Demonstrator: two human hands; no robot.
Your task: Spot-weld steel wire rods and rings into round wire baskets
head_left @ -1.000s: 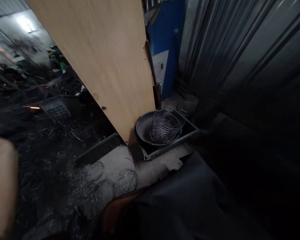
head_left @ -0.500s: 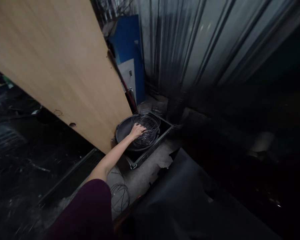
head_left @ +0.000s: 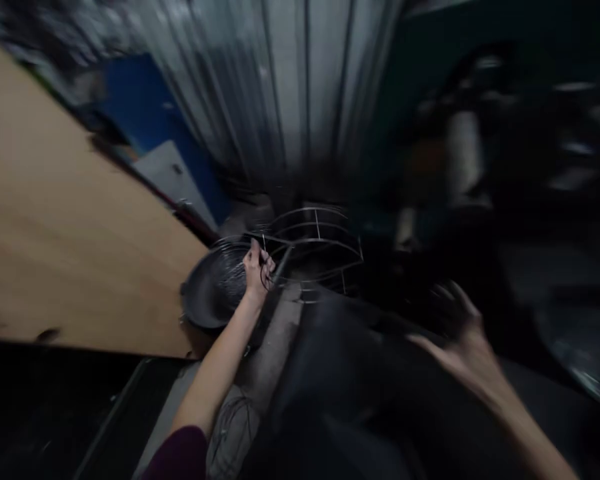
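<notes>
My left hand (head_left: 258, 268) is closed at the right edge of a round dark basin (head_left: 205, 297). A thin dark wire ring (head_left: 266, 279) curves out from its fingers; its full extent is blurred. Coiled wire rings (head_left: 230, 263) lie in the basin. Just right of the hand stands a curved wire rack (head_left: 320, 241), and I cannot tell whether the hand touches it. My right hand (head_left: 455, 340) is open at the right, fingers spread with nothing in them, over dark surroundings.
A large wooden board (head_left: 80, 233) leans at the left. Behind are a blue panel (head_left: 145, 107) and a corrugated metal wall (head_left: 290, 80). A dark sheet (head_left: 325, 373) covers the foreground. Loose wire (head_left: 235, 417) lies on the floor.
The view has swung right. My left hand has lifted from the wire coil to the basin's right edge, with a thin ring in it. My right hand has come into view.
</notes>
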